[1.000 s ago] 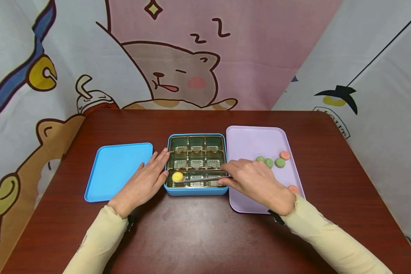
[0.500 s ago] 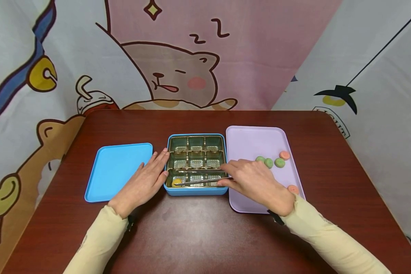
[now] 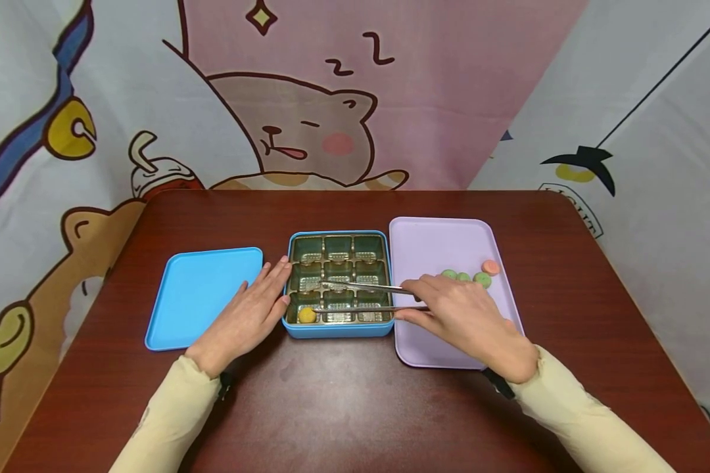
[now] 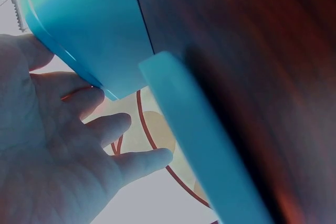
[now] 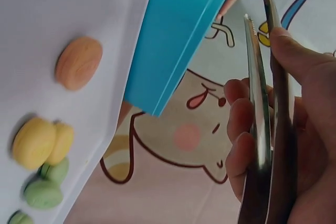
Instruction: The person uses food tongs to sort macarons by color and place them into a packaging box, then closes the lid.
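Observation:
My right hand grips metal tongs, whose arms stand spread apart over the blue box. A yellow macaron sits in the front-left compartment of the box's gold insert, by the tip of the nearer tong arm. In the right wrist view, thumb and fingers hold the tongs from both sides. My left hand lies with straight fingers along the box's left side. The left wrist view shows its fingertips at the rim of the box.
Right of the box lies a lilac tray with green macarons and an orange macaron. The right wrist view also shows a yellow macaron on it. A blue lid lies left of the box, partly under my left forearm's reach.
The tongs have spread and let go of the yellow macaron, which now sits low in the front-left compartment. My right hand has drawn back to the right. The left hand has stayed put.

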`<action>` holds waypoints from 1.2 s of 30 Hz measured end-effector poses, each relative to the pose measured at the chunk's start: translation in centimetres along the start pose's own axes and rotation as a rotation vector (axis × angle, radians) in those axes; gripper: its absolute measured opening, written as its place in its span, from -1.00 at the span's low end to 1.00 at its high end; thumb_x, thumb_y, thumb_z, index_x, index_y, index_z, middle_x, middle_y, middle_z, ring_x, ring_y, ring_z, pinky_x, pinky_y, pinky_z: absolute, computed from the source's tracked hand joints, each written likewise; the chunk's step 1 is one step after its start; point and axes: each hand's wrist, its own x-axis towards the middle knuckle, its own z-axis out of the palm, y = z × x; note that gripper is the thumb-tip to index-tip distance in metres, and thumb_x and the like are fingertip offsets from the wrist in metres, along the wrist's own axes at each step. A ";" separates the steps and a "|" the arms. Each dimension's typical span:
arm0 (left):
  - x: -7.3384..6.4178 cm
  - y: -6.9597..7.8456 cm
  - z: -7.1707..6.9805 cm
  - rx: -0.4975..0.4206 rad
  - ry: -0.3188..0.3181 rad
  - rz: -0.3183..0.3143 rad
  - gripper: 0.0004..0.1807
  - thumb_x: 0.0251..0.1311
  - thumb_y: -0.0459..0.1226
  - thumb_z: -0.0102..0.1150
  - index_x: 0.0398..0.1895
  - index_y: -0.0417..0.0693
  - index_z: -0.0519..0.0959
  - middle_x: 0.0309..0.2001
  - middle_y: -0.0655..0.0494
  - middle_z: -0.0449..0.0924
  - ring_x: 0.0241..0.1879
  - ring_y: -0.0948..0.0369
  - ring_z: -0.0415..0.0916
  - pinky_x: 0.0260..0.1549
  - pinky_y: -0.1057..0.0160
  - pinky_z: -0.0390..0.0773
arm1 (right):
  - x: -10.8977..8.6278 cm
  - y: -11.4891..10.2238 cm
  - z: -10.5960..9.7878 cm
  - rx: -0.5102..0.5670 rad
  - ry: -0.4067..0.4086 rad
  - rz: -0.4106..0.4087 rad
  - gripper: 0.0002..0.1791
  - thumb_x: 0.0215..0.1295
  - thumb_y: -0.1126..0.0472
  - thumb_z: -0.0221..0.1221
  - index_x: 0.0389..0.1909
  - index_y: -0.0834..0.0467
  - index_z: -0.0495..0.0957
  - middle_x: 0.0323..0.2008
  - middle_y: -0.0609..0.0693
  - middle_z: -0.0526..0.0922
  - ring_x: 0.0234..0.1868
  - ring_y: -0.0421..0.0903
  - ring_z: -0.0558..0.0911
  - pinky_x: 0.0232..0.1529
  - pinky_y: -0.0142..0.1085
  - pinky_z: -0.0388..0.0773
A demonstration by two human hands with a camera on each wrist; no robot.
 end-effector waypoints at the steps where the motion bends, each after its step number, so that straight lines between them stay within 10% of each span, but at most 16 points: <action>1: 0.0 0.0 0.0 0.000 0.001 -0.001 -0.31 0.65 -0.04 -0.18 0.69 -0.04 -0.04 0.68 0.11 -0.18 0.63 -0.10 -0.15 0.41 -0.43 0.03 | -0.2 0.2 -0.2 -0.002 0.009 0.008 -0.53 0.28 -0.24 0.35 -0.06 0.06 0.68 -0.43 -0.17 0.64 -0.48 -0.22 0.57 -0.63 -0.31 0.38; 7: -0.1 -0.1 0.1 0.006 0.005 -0.001 -0.31 0.65 -0.04 -0.18 0.69 -0.05 -0.03 0.68 0.10 -0.16 0.63 -0.11 -0.14 0.40 -0.43 0.04 | -1.6 1.3 -1.2 -0.014 0.037 0.070 -0.55 0.21 -0.23 0.40 -0.10 0.01 0.67 -0.46 -0.23 0.61 -0.50 -0.29 0.51 -0.34 -0.24 0.34; 13: -0.2 -0.1 0.1 0.003 0.005 0.003 -0.31 0.65 -0.05 -0.18 0.69 -0.05 -0.03 0.68 0.09 -0.16 0.63 -0.11 -0.14 0.40 -0.43 0.04 | -3.2 2.8 -2.2 -0.011 0.075 0.133 -0.35 0.37 -0.46 0.08 -0.08 0.04 0.70 -0.40 -0.16 0.67 -0.54 -0.27 0.50 -0.69 -0.33 0.35; 19: -0.2 -0.1 0.1 0.002 0.005 0.007 -0.31 0.66 -0.04 -0.19 0.69 -0.06 -0.03 0.68 0.08 -0.16 0.63 -0.11 -0.14 0.40 -0.44 0.04 | -5.0 4.2 -2.8 -0.035 0.092 0.203 -0.52 0.07 -0.11 0.54 -0.07 0.06 0.71 -0.44 -0.12 0.67 -0.58 -0.27 0.46 -0.69 -0.35 0.31; 36: 0.0 -0.1 0.1 0.003 -0.008 0.003 -0.31 0.66 -0.04 -0.20 0.69 -0.04 -0.04 0.68 0.10 -0.18 0.63 -0.10 -0.15 0.40 -0.44 0.04 | -10.2 6.9 -3.1 -0.070 -0.028 0.422 -0.43 -0.02 -0.04 0.61 -0.07 0.19 0.68 -0.48 -0.07 0.61 -0.60 -0.19 0.39 -0.68 -0.33 0.27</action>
